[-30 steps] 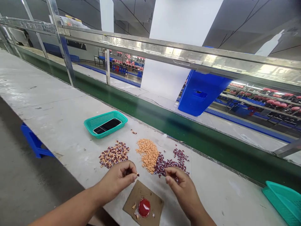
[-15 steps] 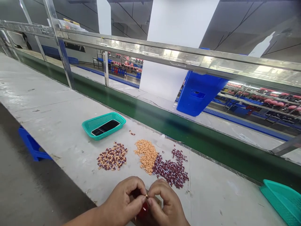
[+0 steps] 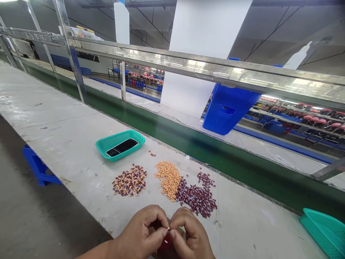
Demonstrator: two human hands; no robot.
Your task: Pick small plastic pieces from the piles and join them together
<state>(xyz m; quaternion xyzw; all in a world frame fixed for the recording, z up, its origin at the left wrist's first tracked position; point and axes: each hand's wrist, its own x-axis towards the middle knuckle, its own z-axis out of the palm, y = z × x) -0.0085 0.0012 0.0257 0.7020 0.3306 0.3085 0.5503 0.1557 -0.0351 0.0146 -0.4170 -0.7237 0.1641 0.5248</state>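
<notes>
Left hand and right hand grip a tiny orange piece between fingertips, above a glossy red disc, near a heap of orange pieces and a heap of maroon pieces.

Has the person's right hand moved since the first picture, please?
Yes: the right hand has drawn back from the dark red pile, now meeting the left hand at a small orange piece.

On the bench, a basket holding a phone sits behind and left of three heaps of small pieces.
</notes>
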